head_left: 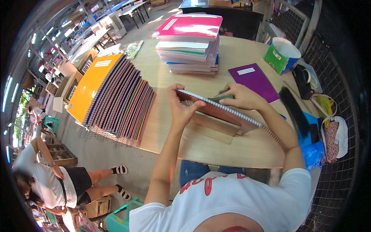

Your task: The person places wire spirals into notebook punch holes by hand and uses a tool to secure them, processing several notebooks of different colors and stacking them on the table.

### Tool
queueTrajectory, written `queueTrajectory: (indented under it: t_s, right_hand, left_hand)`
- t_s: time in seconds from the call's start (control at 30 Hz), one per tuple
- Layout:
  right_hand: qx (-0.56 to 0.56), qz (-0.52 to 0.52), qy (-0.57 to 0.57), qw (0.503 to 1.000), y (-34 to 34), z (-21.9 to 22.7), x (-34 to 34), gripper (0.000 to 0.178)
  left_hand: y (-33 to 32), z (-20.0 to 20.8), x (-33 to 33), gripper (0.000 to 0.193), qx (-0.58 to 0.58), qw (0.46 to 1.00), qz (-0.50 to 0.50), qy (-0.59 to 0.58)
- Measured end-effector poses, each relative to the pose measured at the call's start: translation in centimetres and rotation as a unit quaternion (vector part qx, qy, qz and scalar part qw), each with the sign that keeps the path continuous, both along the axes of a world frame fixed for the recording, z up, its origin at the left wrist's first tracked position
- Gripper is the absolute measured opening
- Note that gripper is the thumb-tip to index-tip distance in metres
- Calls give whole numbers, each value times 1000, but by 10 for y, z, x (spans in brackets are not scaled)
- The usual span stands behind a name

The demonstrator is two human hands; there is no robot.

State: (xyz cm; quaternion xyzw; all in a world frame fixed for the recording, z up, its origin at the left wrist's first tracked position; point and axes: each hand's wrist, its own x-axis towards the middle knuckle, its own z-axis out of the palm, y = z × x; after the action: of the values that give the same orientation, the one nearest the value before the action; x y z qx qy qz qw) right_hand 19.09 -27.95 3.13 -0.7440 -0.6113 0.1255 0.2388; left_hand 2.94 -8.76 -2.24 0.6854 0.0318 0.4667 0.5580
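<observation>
A reddish-brown notebook (216,109) with a white spiral wire along its upper edge stands tilted on a wooden block (211,129) at the table's middle. My left hand (181,106) grips the notebook's left end, thumb over the top corner. My right hand (239,96) rests on the wire edge, pinching a small dark green tool (219,99) against it.
A fanned row of spiral notebooks (116,94) with an orange cover lies at left. A stack of notebooks (191,44) with a pink top stands behind. A purple notebook (257,81), black spiral coils (295,112), a green-blue cup (282,56) and bags sit right. A person crouches at lower left.
</observation>
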Motion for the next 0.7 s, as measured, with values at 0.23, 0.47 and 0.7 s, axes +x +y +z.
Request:
queueTrajectory:
  t_s: [0.23,0.47,0.7]
  right_hand:
    - [-4,-16,56,998,15,16,-12,54]
    - [-58,-34,-36,997,26,15,-15,55]
    - [-52,-8,50,997,35,8,-11,55]
  left_hand:
    - [0,0,-2,83,-16,999,-27,21]
    - [2,-4,1,92,-20,999,-37,18]
    - [10,-25,0,105,52,999,4,-4]
